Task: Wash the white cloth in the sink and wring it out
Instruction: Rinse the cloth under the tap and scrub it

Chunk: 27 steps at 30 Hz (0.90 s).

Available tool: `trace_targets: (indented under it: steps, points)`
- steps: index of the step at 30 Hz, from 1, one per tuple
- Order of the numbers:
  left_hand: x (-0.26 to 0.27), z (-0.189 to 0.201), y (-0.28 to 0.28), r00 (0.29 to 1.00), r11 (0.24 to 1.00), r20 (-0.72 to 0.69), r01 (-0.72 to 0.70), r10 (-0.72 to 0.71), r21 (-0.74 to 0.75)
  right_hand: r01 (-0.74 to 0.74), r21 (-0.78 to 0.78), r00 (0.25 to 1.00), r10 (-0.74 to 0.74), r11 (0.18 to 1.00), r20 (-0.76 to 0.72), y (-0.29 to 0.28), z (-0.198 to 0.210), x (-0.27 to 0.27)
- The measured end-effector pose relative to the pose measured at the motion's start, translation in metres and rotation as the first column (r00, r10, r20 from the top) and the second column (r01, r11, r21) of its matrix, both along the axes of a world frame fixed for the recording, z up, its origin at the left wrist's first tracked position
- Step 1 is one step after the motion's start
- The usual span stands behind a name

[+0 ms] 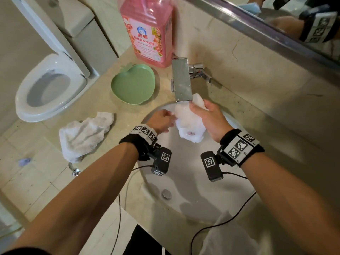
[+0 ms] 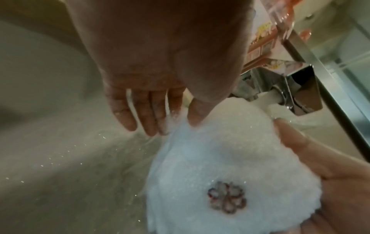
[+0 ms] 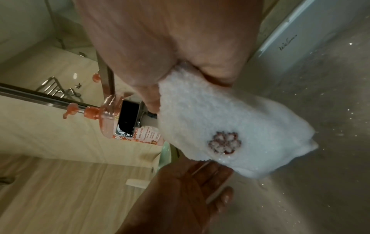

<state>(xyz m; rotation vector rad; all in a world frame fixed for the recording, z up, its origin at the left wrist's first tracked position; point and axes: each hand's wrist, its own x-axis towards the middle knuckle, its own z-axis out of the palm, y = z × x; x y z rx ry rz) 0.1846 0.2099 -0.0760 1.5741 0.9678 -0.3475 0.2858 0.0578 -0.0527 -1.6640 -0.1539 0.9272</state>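
The white cloth (image 1: 189, 124) with a small pink flower mark (image 2: 227, 199) hangs bunched over the white sink (image 1: 185, 179), its top under the chrome faucet (image 1: 181, 80). Water runs from the spout (image 2: 268, 98) onto it. My right hand (image 1: 207, 118) grips the cloth's upper part, fingers and thumb curled round it (image 3: 230, 118). My left hand (image 1: 161, 120) is at the cloth's left side with straight wet fingers (image 2: 152, 114); its thumb touches the fabric. In the right wrist view the left hand (image 3: 200, 182) lies flat just under the cloth's lower edge.
A second white cloth (image 1: 84, 137) lies crumpled on the counter left of the sink. Behind it are a green apple-shaped dish (image 1: 134, 85) and a pink detergent bottle (image 1: 147, 30). A toilet (image 1: 49, 89) stands at the left, a mirror (image 1: 276, 19) above. The drain plug (image 1: 166, 194) sits in the basin.
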Motion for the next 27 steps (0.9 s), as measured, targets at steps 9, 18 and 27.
trace_targets:
  steps: [9, 18, 27]
  points:
    - [-0.001, -0.006, 0.008, 0.994, 0.971, -0.091, 0.085, -0.066, 0.225, 0.044, -0.062, 0.997, -0.04, 0.997, 0.065, -0.005, 0.009, 0.003]
    - [0.001, -0.005, 0.009, 0.979, 0.966, -0.185, 0.125, -0.083, 0.228, 0.085, -0.09, 0.987, -0.072, 0.992, 0.141, 0.0, 0.009, -0.002]
    - [0.008, -0.004, 0.004, 0.972, 0.97, -0.021, -0.23, 0.232, 0.083, 0.093, -0.066, 0.986, -0.083, 0.994, 0.147, -0.001, 0.016, -0.002]
